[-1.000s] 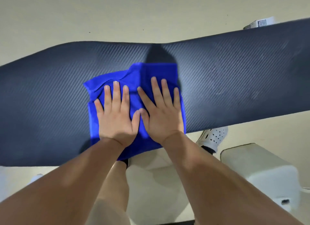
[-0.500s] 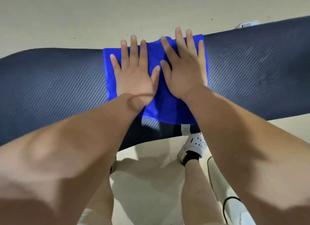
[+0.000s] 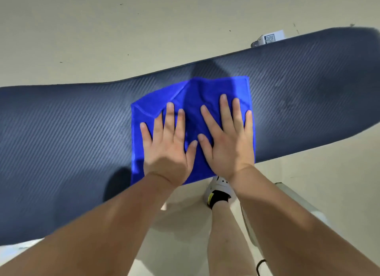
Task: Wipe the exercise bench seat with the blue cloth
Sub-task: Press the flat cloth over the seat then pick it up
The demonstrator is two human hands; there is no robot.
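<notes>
The dark, carbon-weave exercise bench seat [image 3: 61,142] runs across the whole view, rising to the right. A folded blue cloth [image 3: 193,94] lies flat on its middle, and the cloth's near edge hangs over the seat's front edge. My left hand [image 3: 166,150] and my right hand [image 3: 228,144] lie side by side on the cloth. Both palms are pressed flat with fingers spread, thumbs almost touching. Neither hand grips the cloth. A corner fold shows on the cloth's upper left.
Beige floor [image 3: 123,28] lies beyond the bench. A small white box [image 3: 271,38] sits behind the seat's far right end. Below the front edge are my leg and white shoe [image 3: 220,185], and a white object [image 3: 287,195] stands to the right.
Both hands slid the cloth out to the seat's far edge, then drew it back toward the near edge, where it now overhangs.
</notes>
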